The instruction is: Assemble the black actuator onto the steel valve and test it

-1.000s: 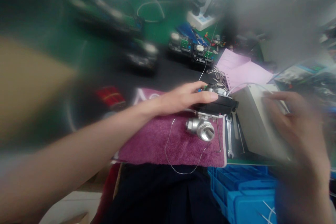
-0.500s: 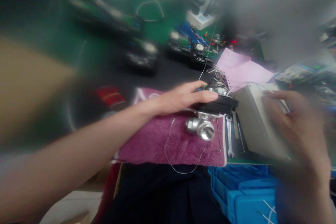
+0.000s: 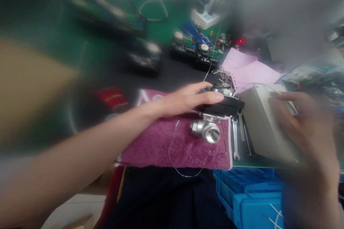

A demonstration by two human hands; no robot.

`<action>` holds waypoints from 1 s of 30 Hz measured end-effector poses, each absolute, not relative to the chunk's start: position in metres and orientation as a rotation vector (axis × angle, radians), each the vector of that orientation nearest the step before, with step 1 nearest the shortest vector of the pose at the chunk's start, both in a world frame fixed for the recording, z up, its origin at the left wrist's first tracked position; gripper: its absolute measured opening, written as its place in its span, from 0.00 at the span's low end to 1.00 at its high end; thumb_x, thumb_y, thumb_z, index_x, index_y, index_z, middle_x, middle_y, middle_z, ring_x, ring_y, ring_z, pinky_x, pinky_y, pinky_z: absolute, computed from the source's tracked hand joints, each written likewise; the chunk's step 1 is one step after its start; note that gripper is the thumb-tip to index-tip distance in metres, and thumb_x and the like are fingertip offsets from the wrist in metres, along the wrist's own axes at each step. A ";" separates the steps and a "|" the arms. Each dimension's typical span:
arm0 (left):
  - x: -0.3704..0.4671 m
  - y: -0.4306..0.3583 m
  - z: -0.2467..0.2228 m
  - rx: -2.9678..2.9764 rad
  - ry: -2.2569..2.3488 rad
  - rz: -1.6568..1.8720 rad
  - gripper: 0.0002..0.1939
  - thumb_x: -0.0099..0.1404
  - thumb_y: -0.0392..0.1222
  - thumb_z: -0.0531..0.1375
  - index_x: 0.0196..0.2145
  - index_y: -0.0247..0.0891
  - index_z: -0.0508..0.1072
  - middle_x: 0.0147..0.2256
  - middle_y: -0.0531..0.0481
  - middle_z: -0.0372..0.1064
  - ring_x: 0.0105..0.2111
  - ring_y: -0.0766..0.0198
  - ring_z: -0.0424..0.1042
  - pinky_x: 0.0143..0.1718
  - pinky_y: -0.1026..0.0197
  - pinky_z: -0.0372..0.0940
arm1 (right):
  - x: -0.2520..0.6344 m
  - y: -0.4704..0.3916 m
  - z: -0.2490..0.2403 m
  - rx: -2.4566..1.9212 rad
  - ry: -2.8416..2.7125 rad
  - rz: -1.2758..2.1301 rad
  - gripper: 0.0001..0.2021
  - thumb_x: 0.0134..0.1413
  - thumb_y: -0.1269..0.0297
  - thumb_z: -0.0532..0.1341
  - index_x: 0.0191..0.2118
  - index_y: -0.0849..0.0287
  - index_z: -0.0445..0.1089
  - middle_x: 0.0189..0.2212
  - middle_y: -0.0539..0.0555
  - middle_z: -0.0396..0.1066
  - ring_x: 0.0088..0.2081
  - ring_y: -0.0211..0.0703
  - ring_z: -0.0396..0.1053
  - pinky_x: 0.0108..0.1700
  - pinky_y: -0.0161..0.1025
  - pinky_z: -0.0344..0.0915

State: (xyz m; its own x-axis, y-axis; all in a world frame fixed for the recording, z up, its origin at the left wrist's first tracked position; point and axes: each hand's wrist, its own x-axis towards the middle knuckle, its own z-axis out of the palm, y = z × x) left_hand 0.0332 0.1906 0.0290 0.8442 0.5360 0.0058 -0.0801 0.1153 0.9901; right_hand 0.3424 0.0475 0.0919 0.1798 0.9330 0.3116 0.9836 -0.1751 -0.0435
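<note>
A black device (image 3: 223,106) with a metal valve body (image 3: 209,131) below it rests on a purple towel (image 3: 158,146). My left hand (image 3: 188,98) is wrapped over the device's left side, thumb along its top. At the right, my right hand (image 3: 301,121) is blurred beside a pale box (image 3: 264,125), its fingers bent near the box's upper edge. A white cable (image 3: 251,85) runs from the device towards those fingertips; whether they grip it is hard to make out. On the towel lies a thin loose wire (image 3: 169,150).
A wrench (image 3: 235,139) and thin tools lie between towel and box. Pink papers (image 3: 249,69), small metal pins (image 3: 224,78) and circuit units (image 3: 206,53) are behind the device. Blue crates (image 3: 255,200) stand below the table edge.
</note>
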 end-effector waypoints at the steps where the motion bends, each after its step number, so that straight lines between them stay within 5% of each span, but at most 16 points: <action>1: 0.033 0.191 0.029 1.392 0.404 0.466 0.21 0.69 0.58 0.60 0.49 0.39 0.77 0.48 0.47 0.77 0.47 0.55 0.74 0.50 0.55 0.63 | 0.343 0.047 0.092 -2.222 -1.844 -0.309 0.22 0.66 0.45 0.56 0.47 0.56 0.78 0.45 0.60 0.80 0.37 0.52 0.76 0.41 0.46 0.65; 21: 0.034 0.190 0.028 1.392 0.397 0.475 0.21 0.69 0.58 0.60 0.49 0.39 0.77 0.49 0.47 0.77 0.47 0.55 0.74 0.50 0.54 0.64 | 0.342 0.045 0.092 -2.239 -1.827 -0.302 0.20 0.67 0.46 0.57 0.48 0.55 0.78 0.48 0.59 0.80 0.43 0.55 0.77 0.45 0.46 0.67; 30: 0.034 0.190 0.029 1.384 0.403 0.461 0.22 0.69 0.59 0.60 0.49 0.39 0.76 0.49 0.46 0.77 0.47 0.54 0.74 0.49 0.54 0.65 | 0.340 0.046 0.092 -2.238 -1.829 -0.330 0.21 0.67 0.46 0.56 0.48 0.56 0.78 0.46 0.59 0.80 0.38 0.52 0.75 0.41 0.45 0.65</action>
